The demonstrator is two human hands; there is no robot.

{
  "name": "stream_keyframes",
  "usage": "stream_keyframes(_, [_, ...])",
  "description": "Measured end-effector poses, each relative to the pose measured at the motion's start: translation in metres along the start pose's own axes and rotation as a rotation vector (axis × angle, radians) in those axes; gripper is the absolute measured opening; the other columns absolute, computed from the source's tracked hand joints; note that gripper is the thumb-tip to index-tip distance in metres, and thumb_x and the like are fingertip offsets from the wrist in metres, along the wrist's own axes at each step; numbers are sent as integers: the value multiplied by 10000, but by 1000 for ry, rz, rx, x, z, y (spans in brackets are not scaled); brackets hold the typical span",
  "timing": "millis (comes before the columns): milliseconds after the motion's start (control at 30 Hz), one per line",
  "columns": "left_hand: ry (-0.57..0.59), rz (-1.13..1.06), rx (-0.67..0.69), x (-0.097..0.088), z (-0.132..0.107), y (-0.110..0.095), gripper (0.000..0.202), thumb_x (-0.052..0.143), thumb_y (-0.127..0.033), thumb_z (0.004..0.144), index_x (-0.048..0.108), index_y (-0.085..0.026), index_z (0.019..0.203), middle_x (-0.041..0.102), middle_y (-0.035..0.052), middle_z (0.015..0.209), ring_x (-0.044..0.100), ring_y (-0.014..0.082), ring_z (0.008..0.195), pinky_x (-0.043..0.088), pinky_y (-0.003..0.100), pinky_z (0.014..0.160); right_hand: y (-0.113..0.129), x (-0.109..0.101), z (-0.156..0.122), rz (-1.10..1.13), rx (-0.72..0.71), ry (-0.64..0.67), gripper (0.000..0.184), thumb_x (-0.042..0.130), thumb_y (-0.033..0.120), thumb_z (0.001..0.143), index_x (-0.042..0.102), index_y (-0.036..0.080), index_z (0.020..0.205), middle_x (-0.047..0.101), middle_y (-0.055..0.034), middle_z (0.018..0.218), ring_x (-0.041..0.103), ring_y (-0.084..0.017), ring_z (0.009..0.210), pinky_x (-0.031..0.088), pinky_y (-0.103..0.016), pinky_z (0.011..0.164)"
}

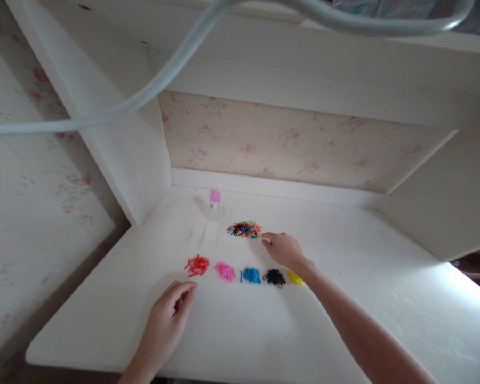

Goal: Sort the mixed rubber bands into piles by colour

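Farthest left, the left hand [170, 314] lies palm down on the white desk [384, 298]. Its fingers [186, 290] are loosely curled with the tips on the surface, and nothing shows in its grasp. It touches none of the heaps, and the closest is the red pile [197, 264] of small elastic bands just beyond its fingertips.

That red pile starts a row running to the right: a pink pile [224, 271], a blue pile [251, 275], a black pile [274, 277] and a yellow pile [295, 277]. Each sits apart from its neighbour.

Behind the row, near the back corner, a small clear bottle [215, 204] with a pink cap stands upright. To its right and a little nearer lies a mixed pile [244, 229] of bands in many colours, between the bottle and the row.

The right hand [284, 249] reaches in from the right, its wrist lying over the yellow pile and hiding part of it. The hand is narrowly open and its fingertips [265, 238] are at the right edge of the mixed pile. They look to be touching it, though I cannot tell whether a band is pinched between them.
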State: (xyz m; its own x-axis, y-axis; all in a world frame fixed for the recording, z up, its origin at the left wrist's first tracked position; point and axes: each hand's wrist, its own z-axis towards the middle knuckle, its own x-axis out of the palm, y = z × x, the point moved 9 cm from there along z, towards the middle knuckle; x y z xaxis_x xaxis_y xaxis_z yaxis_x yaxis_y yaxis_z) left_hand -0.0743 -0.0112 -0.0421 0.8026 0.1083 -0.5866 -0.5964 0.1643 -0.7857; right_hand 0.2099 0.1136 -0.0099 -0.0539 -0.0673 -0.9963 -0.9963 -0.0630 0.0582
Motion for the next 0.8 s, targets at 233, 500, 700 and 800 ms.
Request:
stream_keyframes(233, [39,-25,4,3,0,-2,227,450,-342,897,624,-213,964,620,16,800,578,143,695,465,232,632,3,18,25,-40,4,33,346,365,395,910,620,319,1130,684,-70,1017,630,-204,890,408,-274,699])
stream_keyframes(500, [62,-28,-3,4,1,-3,233,437,-350,904,620,-216,956,618,21,802,573,144,681,461,237,628,4,17,23,-53,-20,37,407,298,445,927,653,307,1070,689,-58,1010,628,-196,870,385,-258,669])
stream_keyframes(700, [51,-12,16,4,0,-5,241,437,-346,903,629,-218,975,636,33,814,580,149,682,474,243,626,4,5,4,-44,-46,10,425,289,412,929,693,282,960,706,-45,916,631,-182,818,354,-239,629])
stream_keyframes(800, [47,-6,27,4,0,-5,245,438,-340,900,636,-216,974,638,32,809,577,145,669,477,239,620,5,0,-13,-28,-48,-9,421,285,427,928,683,305,987,708,-30,862,634,-173,776,333,-232,594])
